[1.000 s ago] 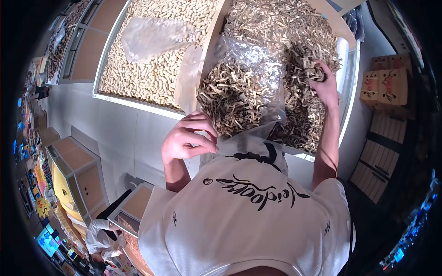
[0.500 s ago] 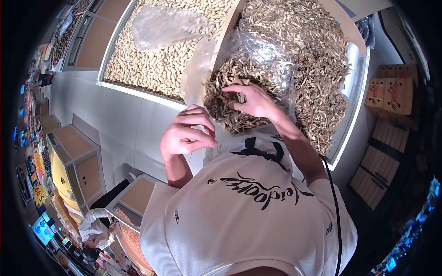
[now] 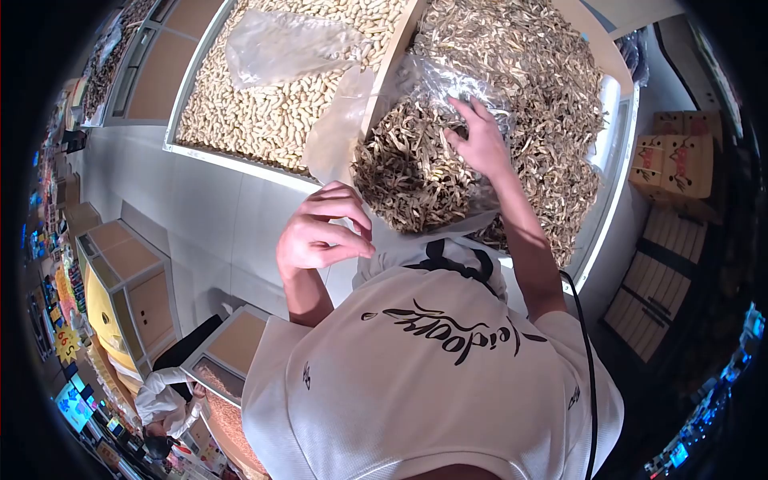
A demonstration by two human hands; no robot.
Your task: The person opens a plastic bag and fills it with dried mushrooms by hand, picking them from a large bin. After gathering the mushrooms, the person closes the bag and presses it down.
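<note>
My left hand is in front of the bin, its fingers curled and thumb pressed in, closed on the edge of a clear plastic bag. The film there is faint. In and on the bag lies a mound of brown dried strips. My right hand is at the mound's right side, above crinkled clear plastic, fingers spread and holding nothing. More dried strips fill the right compartment behind and beside it.
A wooden divider separates the strips from peanuts, with a plastic bag on top. Cardboard boxes stand at the right. Another person is at the lower left. A black cable hangs by my shirt.
My right hand has moved up and right, off the mound's middle, which is uncovered now. My left hand is nearly unchanged.
</note>
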